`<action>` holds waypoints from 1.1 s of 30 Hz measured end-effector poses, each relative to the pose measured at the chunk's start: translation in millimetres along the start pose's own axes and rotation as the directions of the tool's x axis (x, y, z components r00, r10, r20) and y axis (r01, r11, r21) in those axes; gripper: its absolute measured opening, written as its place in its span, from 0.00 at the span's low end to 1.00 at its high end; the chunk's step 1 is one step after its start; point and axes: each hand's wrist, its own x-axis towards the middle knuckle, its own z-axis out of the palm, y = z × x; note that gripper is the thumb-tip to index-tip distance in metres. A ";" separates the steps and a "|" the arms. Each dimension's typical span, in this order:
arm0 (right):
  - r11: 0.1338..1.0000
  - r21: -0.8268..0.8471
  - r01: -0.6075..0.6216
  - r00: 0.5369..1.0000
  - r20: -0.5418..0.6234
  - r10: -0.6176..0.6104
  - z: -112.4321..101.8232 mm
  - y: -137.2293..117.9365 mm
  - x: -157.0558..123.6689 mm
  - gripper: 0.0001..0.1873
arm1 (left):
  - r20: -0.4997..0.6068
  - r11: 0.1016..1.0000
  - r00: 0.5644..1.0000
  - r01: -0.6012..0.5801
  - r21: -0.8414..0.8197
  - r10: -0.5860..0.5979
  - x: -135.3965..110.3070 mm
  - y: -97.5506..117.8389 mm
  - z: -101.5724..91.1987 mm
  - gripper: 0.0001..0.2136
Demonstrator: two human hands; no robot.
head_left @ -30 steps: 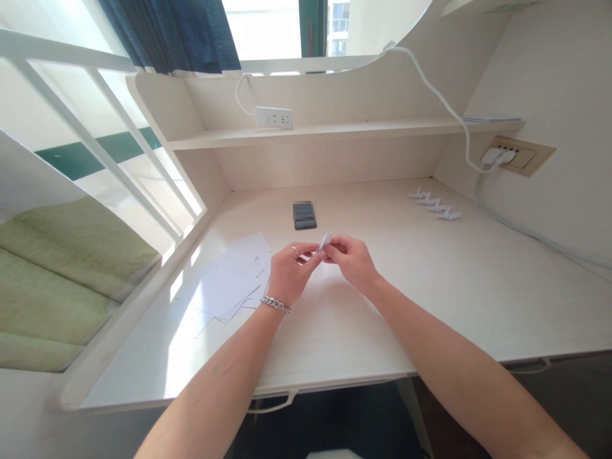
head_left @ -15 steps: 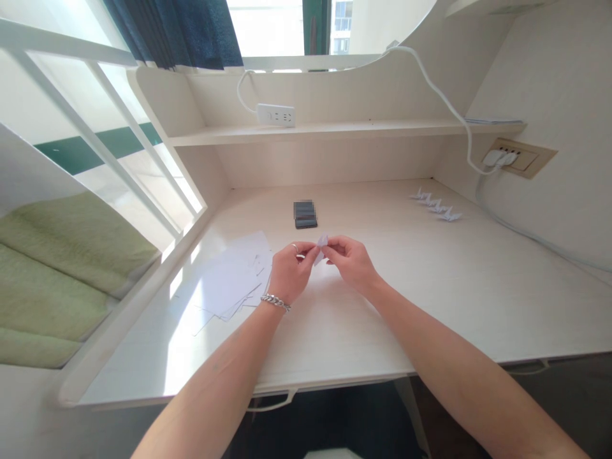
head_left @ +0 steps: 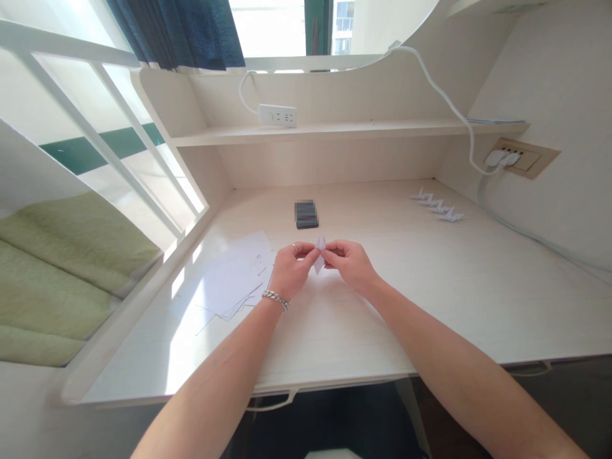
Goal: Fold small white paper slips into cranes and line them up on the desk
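Between my two hands is a small folded piece of white paper [head_left: 320,263], narrow and pointed at its lower end. My left hand [head_left: 292,268], with a ring and a chain bracelet, pinches its left side between thumb and forefinger. On the other side my right hand [head_left: 352,261] pinches it the same way. Both hands are just above the desk [head_left: 335,338]. Several folded white paper cranes [head_left: 450,217] stand in a row at the back right. Loose white paper sheets [head_left: 234,271] lie to the left of my left hand, partly overlapping.
A dark phone-like object [head_left: 306,214], partly pixelated, lies beyond my hands. The power strip [head_left: 277,115] rests on the shelf [head_left: 335,131] at the back. A white cable [head_left: 444,99] runs down to the wall socket [head_left: 522,158]. White rails [head_left: 129,137] border the left side.
The folded paper has turned more upright between my fingers, and its lower point now shows below my thumbs. My right hand has shifted slightly downward in view.
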 end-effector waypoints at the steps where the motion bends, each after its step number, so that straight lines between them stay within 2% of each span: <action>1: 1.000 0.005 -0.006 1.000 -0.013 0.006 -0.1 -0.5 -0.2 0.12 | -0.014 1.000 1.000 0.004 -0.004 -0.004 -0.2 0.1 0.4 0.11; 8: 0.996 0.036 -0.076 0.996 -0.041 0.078 -1.1 -6.4 -0.5 0.13 | 0.002 0.999 1.000 0.011 0.041 -0.011 -0.9 3.8 4.0 0.11; 12: 0.996 0.070 -0.063 0.995 -0.072 0.068 -0.3 -6.4 0.2 0.14 | 0.032 0.997 0.999 -0.007 0.072 0.004 -3.3 4.6 5.9 0.12; 15: 0.995 0.077 -0.056 0.994 -0.090 0.063 0.6 -5.5 0.5 0.13 | 0.042 1.000 0.999 -0.012 0.028 0.011 -5.4 5.1 6.8 0.13; 22: 0.992 0.087 -0.087 0.995 -0.040 0.091 0.2 -5.5 0.2 0.14 | 0.039 1.000 0.999 0.011 0.025 -0.012 -5.4 8.9 5.8 0.14; 27: 0.990 0.109 -0.088 0.994 -0.052 0.095 -0.7 -4.5 0.7 0.15 | 0.050 0.999 0.998 0.020 0.045 -0.022 -4.9 10.9 5.7 0.12; 33: 0.983 0.152 -0.107 0.993 -0.038 0.114 -1.6 -6.1 -0.5 0.15 | 0.087 0.996 0.993 0.078 -0.038 -0.074 -4.2 10.9 5.7 0.12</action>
